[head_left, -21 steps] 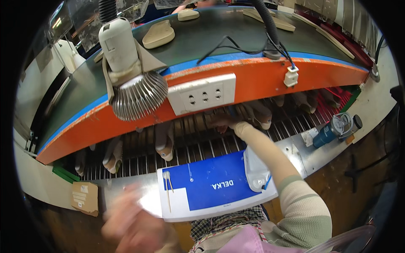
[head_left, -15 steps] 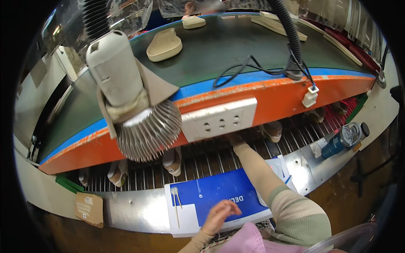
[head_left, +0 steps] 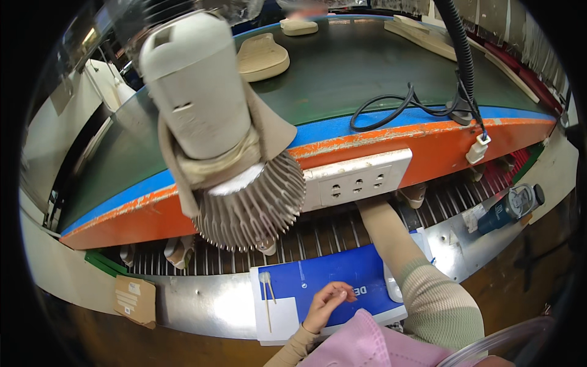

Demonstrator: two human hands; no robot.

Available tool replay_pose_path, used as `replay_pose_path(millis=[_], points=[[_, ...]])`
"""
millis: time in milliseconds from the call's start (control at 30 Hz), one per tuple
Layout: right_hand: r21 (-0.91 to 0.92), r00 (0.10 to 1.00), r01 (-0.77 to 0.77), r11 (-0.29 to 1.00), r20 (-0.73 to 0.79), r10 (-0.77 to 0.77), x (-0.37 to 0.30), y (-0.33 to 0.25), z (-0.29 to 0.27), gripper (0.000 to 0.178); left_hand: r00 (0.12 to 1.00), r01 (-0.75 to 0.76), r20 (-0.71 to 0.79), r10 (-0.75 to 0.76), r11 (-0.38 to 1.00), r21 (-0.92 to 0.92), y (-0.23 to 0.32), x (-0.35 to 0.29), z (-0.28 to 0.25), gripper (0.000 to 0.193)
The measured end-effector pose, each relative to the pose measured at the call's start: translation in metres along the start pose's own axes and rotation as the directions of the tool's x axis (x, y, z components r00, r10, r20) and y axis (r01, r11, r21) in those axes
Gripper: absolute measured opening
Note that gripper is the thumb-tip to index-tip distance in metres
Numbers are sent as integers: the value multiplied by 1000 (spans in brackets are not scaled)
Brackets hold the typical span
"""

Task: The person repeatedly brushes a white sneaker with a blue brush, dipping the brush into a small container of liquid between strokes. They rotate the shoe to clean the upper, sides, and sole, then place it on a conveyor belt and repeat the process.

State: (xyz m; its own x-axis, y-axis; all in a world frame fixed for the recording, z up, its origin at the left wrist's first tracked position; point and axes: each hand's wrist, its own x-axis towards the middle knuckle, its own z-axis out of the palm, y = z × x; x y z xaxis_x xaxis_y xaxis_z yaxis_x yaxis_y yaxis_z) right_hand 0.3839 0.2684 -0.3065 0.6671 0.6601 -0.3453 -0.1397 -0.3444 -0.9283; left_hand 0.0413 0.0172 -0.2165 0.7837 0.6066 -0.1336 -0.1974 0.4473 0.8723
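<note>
- Brown cardboard [head_left: 134,300] lies at the far left, on the near edge of the shiny metal ledge [head_left: 202,309].
- Two pale shoes [head_left: 178,252] sit next, down among the metal rollers [head_left: 315,238] beneath the orange rail [head_left: 428,140].
- White and bulky, the finned lamp [head_left: 199,92] stands large before us, hiding part of a cream sole [head_left: 263,58] on the dark green belt [head_left: 342,67].
- Two thin sticks [head_left: 269,303] lie side by side on the blue-and-white board [head_left: 324,269], which rests on the ledge close to us.
- Our left hand [head_left: 330,304] is over that board, fingers loosely curled and thumb a little apart, with nothing that we can see in its hold.
- Our right forearm [head_left: 391,235] reaches across the board and under the rail, right of the white socket panel [head_left: 361,180]; the right hand is hidden there, so we cannot tell its grip.
- One tan shoe [head_left: 413,194] shows just right of that forearm, probably on the rollers.
- Blue and lidded, our bottle [head_left: 510,208] stands at the ledge's right end.
</note>
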Motion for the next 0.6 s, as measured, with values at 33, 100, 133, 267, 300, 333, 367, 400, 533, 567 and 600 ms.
replay_pose_path(millis=[33,100,133,267,300,333,367,400,533,567,600], points=[[132,999,5,991,43,-10,-1,-10,-10,32,998,-26,-56,28,999,45,-2,3,2,26],[345,991,-5,939,130,-43,-15,-24,-24,31,982,-43,-174,71,986,163,-6,13,-1,28],[407,983,-16,913,172,-60,-27,-31,-29,31,966,-77,-228,118,981,181,-8,20,-3,33],[465,926,-51,884,353,-133,-107,-64,-59,30,864,-152,-376,335,885,440,-15,39,-10,78],[479,922,-149,865,384,-53,-137,-69,-70,30,837,-120,-420,349,868,482,-15,43,-12,95],[431,883,-191,882,468,-37,-166,-75,-87,29,798,-149,-374,472,757,637,-14,47,-13,109],[370,846,-243,897,534,9,-197,-81,-101,28,784,-72,-376,495,672,737,-10,52,-14,122],[364,833,-216,906,553,-24,-228,-82,-112,30,717,-116,-283,637,510,853,-6,56,-14,127],[462,789,-173,870,594,-159,-350,-67,-130,50,531,-185,-199,824,341,922,14,61,-3,128],[489,777,-124,863,589,-222,-378,-62,-127,54,454,-281,-193,870,345,895,19,57,1,116],[449,782,-127,885,594,-189,-404,-57,-123,55,378,-367,-188,906,334,868,25,53,4,109]])
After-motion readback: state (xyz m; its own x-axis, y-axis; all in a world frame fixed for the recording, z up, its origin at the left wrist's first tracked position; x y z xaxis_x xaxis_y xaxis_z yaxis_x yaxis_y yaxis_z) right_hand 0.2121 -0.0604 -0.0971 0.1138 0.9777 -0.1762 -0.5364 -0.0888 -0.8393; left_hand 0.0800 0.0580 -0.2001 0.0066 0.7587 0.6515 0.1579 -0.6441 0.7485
